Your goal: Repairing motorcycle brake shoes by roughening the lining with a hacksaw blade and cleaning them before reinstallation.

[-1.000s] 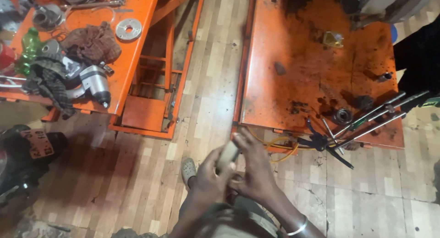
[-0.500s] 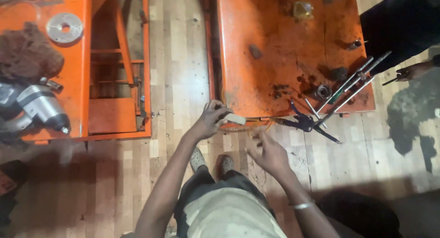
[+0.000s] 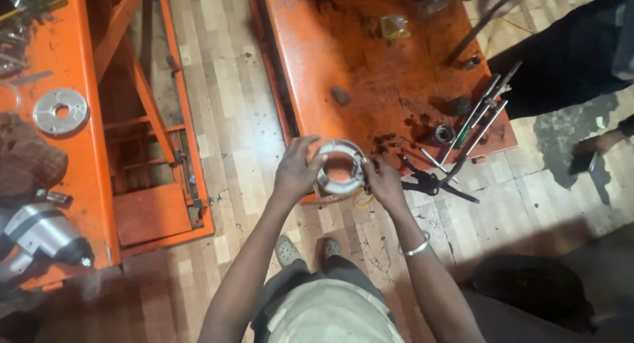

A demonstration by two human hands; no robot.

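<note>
both hands (image 3: 297,174) now gripping ring (image 3: 340,166), seemingly metal

My fingers cover both sides of the metal ring (image 3: 340,166), so its rim is only partly seen. Left table (image 3: 39,151) cut off by frame edge, w/ the grey power tool (image 3: 43,234) half out. Small bits by the rods (image 3: 479,121) too blurry to ID.

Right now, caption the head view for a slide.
Both hands hold a metal ring over an orange workbench's edge.
</note>
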